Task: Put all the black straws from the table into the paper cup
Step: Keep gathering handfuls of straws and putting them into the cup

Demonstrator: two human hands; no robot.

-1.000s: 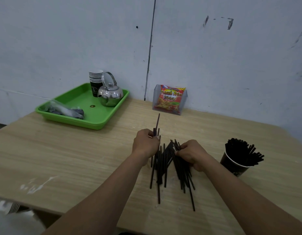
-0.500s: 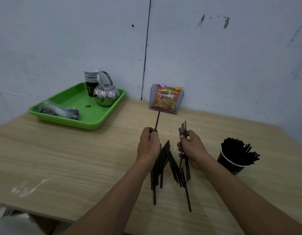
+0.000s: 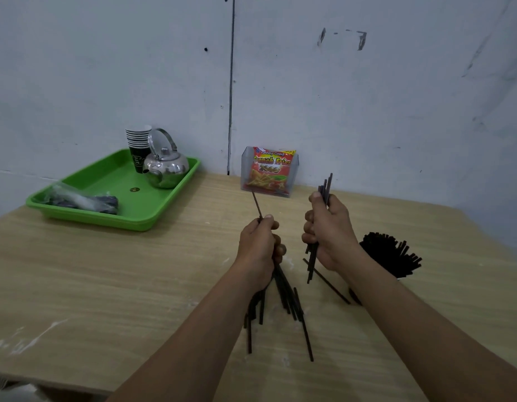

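Right now I am watching the left hand (image 3: 258, 245) gripping a bundle of black straws (image 3: 286, 297) whose lower ends are fanning onto the table (image 3: 106, 285), one straw poking up past the thumb. The right hand (image 3: 328, 233) is clutching a smaller upright bunch (image 3: 325, 187) just beside it, raised off the wood. The paper cup is sitting behind my view of the right forearm, nearly hidden, its packed straws (image 3: 390, 253) bristling out.

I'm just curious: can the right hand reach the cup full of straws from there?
Probably yes: the right hand, gripping a straw bundle, is just beside the cupful of straws, with nothing visible between them.
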